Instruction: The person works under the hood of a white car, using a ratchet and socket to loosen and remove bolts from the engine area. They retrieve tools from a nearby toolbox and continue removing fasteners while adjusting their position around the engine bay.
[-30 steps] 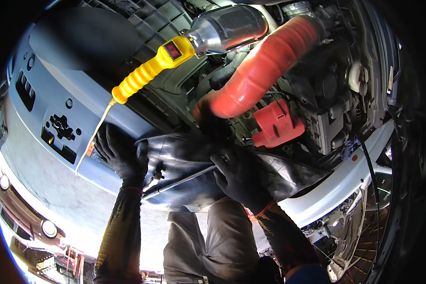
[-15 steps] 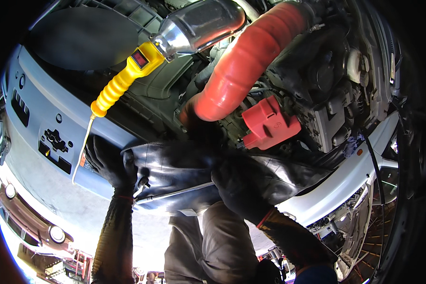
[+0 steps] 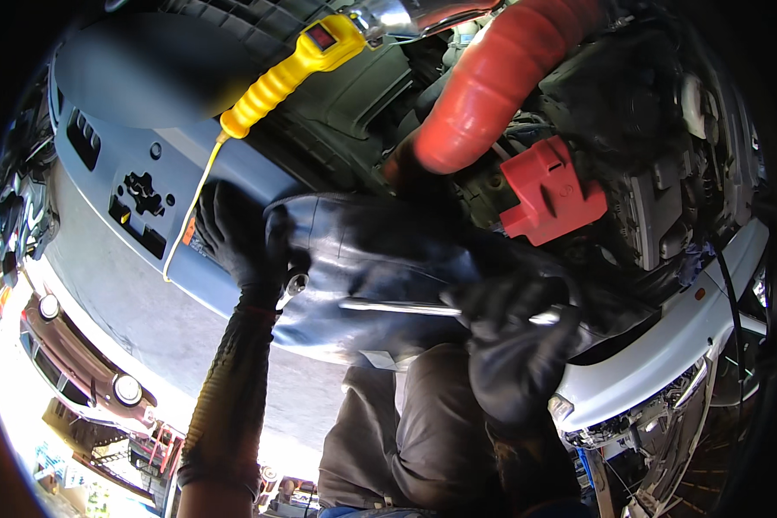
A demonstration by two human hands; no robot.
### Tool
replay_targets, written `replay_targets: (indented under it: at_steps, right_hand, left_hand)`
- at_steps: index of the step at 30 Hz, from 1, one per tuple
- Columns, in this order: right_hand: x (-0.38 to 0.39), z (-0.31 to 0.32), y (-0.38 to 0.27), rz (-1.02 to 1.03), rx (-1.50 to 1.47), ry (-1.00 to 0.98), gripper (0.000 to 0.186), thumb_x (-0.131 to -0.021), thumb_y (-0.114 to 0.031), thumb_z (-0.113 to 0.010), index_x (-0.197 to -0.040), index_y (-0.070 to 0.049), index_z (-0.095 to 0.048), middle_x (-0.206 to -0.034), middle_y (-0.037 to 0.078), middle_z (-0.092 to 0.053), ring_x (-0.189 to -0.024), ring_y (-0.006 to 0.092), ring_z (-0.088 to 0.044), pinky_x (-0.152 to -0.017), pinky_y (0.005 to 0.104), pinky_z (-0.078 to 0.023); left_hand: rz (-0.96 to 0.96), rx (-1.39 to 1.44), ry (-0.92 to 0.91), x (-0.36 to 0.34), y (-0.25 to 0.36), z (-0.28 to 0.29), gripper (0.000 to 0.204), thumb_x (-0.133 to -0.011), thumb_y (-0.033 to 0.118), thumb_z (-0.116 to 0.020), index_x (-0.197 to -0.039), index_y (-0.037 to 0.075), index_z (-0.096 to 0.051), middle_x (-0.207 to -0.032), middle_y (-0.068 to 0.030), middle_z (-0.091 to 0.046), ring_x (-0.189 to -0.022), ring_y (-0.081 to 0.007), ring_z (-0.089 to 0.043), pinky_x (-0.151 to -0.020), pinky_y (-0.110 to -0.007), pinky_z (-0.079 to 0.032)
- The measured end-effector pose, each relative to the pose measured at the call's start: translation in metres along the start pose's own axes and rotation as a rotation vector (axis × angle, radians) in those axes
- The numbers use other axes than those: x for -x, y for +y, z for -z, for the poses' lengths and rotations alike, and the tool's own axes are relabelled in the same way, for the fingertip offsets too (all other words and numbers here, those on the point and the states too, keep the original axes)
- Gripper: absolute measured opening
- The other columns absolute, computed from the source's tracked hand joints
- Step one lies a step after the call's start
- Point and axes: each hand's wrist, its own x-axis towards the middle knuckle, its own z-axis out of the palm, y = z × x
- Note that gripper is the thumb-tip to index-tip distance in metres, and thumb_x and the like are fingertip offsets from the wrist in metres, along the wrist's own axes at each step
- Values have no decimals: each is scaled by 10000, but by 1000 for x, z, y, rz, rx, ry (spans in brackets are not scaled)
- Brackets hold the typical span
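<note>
Two black-gloved hands work low over a car's front end. At the far left runs the gray front panel (image 3: 104, 166), with a thin pale cord (image 3: 192, 205) across it, close by the fingers; it is best kept from snagging them. The left hand (image 3: 233, 235) lies open, fingers stretched along the panel; its palm is hidden. Pressing flat like this should steady the body without denting anything. Beyond it hangs the yellow lamp handle (image 3: 272, 89). Just right of the left wrist sits a small shiny metal piece (image 3: 294, 287), which could easily be knocked. A black cover (image 3: 345, 246) drapes the near edge; smooth, it may let loose metal slide. Over it, right of centre, the metal rod (image 3: 397, 306) points left, gripped by the right hand (image 3: 514, 306), which is blurred. A firm hold and a level rod would spare the red cap (image 3: 552, 192) and, farther right, the white fender (image 3: 656, 371).
</note>
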Motion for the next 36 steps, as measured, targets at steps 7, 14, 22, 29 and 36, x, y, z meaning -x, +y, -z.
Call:
replay_targets:
  at_steps: [7, 14, 22, 29, 36]
  right_hand:
    - [-23, -31, -88, 508, 42, -168, 523, -1071, -453, -640, -659, -195, -448, -486, -63, -387, -360, 36, -299, -393, 238, -276]
    - [-47, -22, -56, 508, 219, -371, 435, -1094, -451, -521, -790, -143, -565, -523, -26, -386, -414, 101, -333, -477, 316, -337]
    - [-32, 3, -7, 406, 239, -305, 442, -1111, -462, -525, -867, -94, -538, -706, 45, -476, -571, 149, -415, -579, 327, -386]
    - [-7, 21, 29, 483, 491, -258, 421, -1067, -428, -597, -831, -81, -556, -746, 70, -535, -656, 195, -485, -613, 350, -416]
    - [16, 20, 32, 511, 570, -331, 458, -1065, -478, -589, -813, -97, -555, -764, 65, -541, -695, 217, -500, -626, 366, -415]
  left_hand:
    - [-28, 235, 5, -19, 30, 30, 987, -893, 565, -794, -1607, 2, -413, -1658, -263, -405, -1579, -472, -302, -1282, -610, -237]
    - [-513, 209, -478, 7, 130, 38, 785, -756, 464, -882, -1417, 129, -625, -1396, -138, -591, -1453, -388, -452, -1250, -710, -204]
    - [-686, 306, -340, 51, 106, 15, 391, -710, 329, -771, -1042, 123, -763, -1076, -79, -692, -1185, -299, -616, -1182, -631, -379]
    - [-656, 340, -252, 64, 100, 1, 415, -706, 337, -758, -1082, 163, -771, -1127, -60, -701, -1216, -279, -611, -1188, -616, -383]
    - [-653, 251, -252, 66, 103, -3, 390, -745, 340, -720, -1098, 184, -770, -1156, -31, -700, -1253, -261, -608, -1200, -611, -370]
